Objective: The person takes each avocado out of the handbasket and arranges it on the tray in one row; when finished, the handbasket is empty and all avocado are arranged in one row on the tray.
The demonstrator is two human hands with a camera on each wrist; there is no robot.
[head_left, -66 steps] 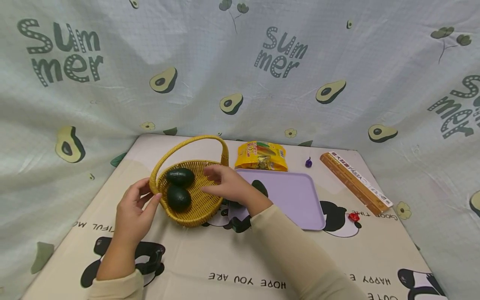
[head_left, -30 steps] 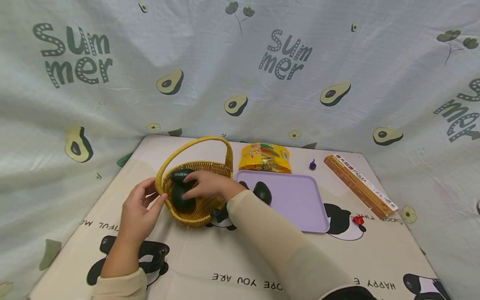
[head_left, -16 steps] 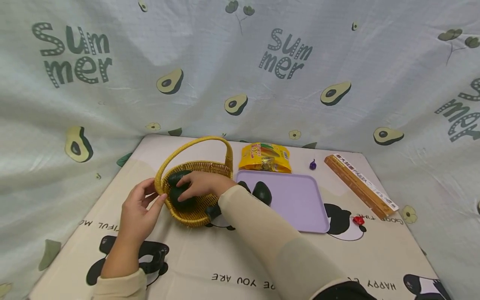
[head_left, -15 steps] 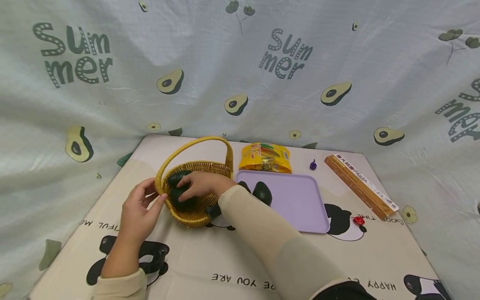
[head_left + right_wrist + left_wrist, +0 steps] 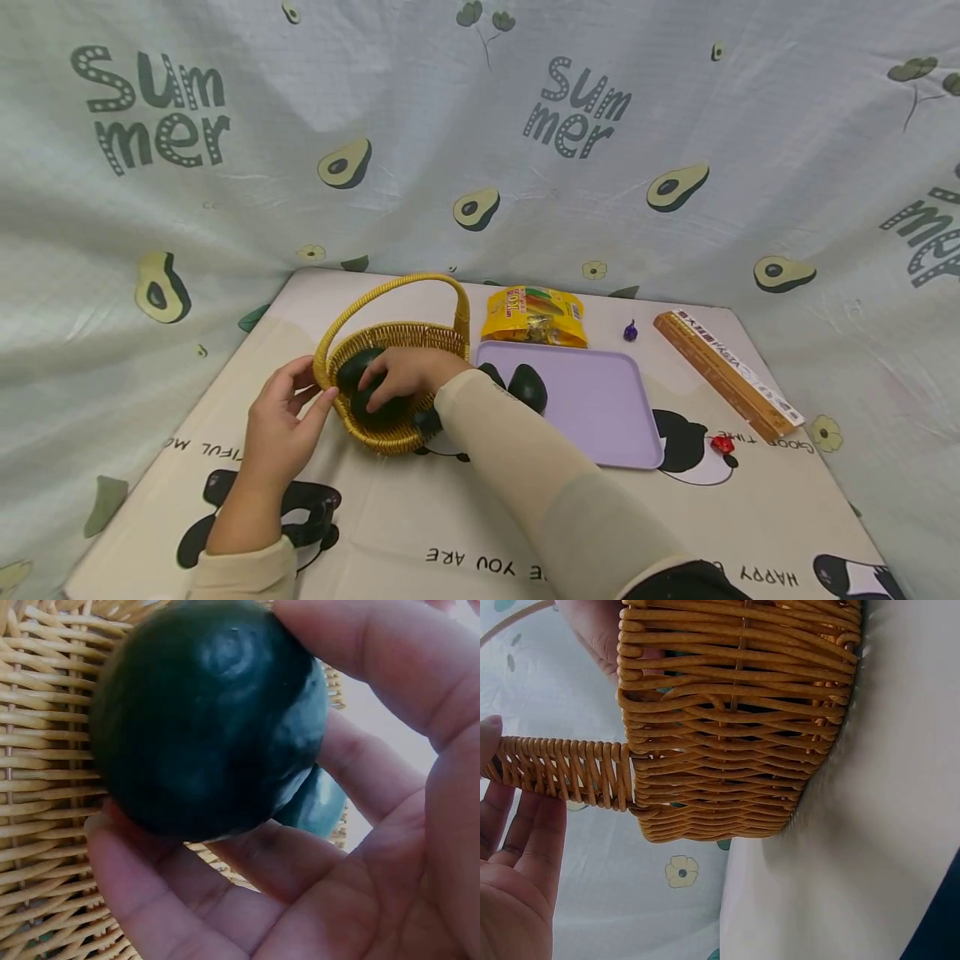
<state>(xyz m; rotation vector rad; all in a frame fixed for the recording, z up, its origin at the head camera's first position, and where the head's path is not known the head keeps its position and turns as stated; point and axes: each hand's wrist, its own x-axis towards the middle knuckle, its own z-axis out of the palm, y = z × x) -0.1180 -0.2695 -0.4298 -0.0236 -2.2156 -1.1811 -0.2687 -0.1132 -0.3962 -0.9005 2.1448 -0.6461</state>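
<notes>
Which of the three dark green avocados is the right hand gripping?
The near dark green avocado in the yellow wicker basket; the right hand curls round it. One lies behind untouched, one on the lilac tray.

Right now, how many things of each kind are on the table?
Avocados: 3 (one gripped by the right hand, one beside it in the basket, one on the tray)
Baskets: 1
Trays: 1
Snack bags: 1
Long boxes: 1
Wrapped candies: 2 (purple, red)
Total: 9
</notes>
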